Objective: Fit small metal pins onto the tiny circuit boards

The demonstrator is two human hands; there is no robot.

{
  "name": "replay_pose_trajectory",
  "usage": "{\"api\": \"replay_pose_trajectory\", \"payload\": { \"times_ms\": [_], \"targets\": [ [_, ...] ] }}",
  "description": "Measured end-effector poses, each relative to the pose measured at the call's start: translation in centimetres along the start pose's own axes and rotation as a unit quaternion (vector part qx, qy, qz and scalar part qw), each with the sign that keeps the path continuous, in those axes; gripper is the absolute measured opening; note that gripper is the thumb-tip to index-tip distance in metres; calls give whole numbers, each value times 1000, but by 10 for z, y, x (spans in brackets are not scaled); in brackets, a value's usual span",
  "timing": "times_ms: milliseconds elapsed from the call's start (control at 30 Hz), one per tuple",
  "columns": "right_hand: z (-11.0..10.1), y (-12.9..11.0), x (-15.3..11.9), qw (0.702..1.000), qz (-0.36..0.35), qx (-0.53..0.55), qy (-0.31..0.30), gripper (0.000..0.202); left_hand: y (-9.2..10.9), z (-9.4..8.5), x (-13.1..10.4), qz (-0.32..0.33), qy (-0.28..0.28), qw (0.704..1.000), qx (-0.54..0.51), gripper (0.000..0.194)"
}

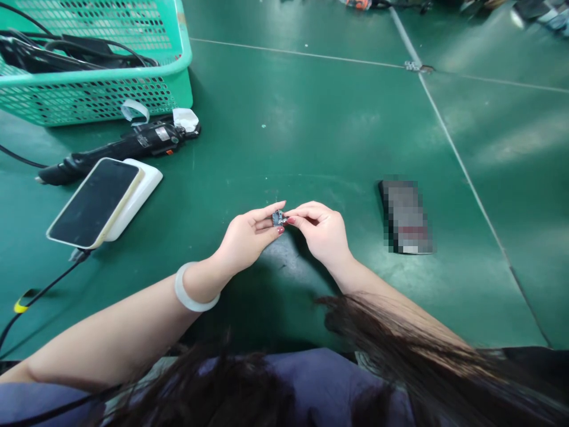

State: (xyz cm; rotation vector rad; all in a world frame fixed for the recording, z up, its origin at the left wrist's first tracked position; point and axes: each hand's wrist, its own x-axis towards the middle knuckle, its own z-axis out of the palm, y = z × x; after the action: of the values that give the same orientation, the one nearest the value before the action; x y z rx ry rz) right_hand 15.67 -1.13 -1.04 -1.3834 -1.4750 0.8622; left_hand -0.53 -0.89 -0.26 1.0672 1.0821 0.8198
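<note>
A small dark blue-grey part with bright metal bits [278, 217] sits between my two hands, above the green tabletop; its exact kind is too small to tell. My left hand [249, 237] grips it from the left between thumb and fingers. From the right, my right hand [322, 228] pinches at the part's metal edge with thumb and forefinger. Whether those fingertips hold a separate tiny piece cannot be made out. A pale bangle [189, 290] circles my left wrist.
A green plastic basket [184, 89] with black cables stands at the back left. Before it lie a black electric screwdriver [133, 142] and a phone [95, 201] on a white block, with a cable. A dark, blurred-out object [405, 216] rests on the right. Metal strips cross the green table [311, 130].
</note>
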Motion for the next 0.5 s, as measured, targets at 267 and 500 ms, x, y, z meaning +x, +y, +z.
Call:
{"api": "replay_pose_trajectory", "payload": {
  "times_ms": [267,500],
  "targets": [
    [0,0,-4,992,-92,-90,0,13,-5,-1,-1,17,4,998,59,49],
    [1,-3,-7,981,-137,-139,2,21,-4,-1,-2,36,15,995,97,44]
  ]
}}
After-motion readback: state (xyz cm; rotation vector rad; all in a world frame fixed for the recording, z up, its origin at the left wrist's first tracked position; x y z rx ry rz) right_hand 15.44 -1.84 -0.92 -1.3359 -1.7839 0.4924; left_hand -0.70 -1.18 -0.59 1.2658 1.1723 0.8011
